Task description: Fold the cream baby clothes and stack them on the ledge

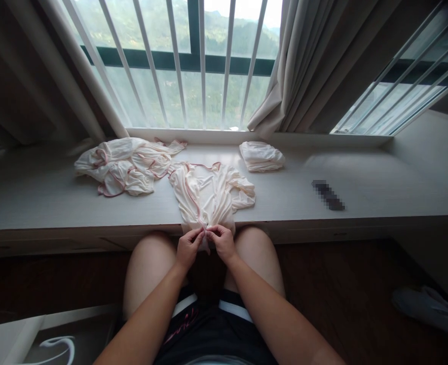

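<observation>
A cream shirt with pink piping (204, 190) lies spread on the white window ledge (300, 197), its lower end hanging over the front edge between my knees. My left hand (189, 247) pinches the piped edge of the shirt at its near end. Close beside it, my right hand (222, 243) pinches the same spot, fingertips almost touching the left ones. What exactly sits between the fingertips is too small to make out. To the left lies a crumpled cream garment with pink piping (128, 162). A folded cream garment (262, 156) rests behind the shirt on the right.
A pixelated dark object (328, 195) lies on the ledge at the right. Curtains (285, 86) hang beside the barred window (203, 66). At lower left stands a white-edged surface with a curved white item (62, 343). A pale bundle (425, 306) is on the dark floor.
</observation>
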Available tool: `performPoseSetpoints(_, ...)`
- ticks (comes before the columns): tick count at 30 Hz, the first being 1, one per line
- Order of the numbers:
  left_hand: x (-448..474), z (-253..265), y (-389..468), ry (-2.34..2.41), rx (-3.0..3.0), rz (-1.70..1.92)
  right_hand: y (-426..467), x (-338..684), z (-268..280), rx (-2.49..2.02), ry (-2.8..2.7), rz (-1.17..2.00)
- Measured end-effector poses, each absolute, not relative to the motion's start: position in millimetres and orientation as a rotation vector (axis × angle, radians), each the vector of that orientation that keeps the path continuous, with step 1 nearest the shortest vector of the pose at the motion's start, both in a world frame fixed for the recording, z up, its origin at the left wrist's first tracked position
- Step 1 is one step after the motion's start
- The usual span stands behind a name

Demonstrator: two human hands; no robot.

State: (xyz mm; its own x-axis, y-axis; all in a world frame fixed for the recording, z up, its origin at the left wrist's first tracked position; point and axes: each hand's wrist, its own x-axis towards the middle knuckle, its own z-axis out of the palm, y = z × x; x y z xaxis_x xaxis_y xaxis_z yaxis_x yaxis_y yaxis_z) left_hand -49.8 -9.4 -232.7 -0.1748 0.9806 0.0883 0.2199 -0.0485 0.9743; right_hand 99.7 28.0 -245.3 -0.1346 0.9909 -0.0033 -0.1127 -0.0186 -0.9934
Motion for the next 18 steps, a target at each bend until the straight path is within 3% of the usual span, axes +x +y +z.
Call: performPoseSetpoints(18,-51.0,-232.3,-20.3,1.503,1.606,1.284,16.3,97.8,-235.1,-0.971,-1.123,1.583)
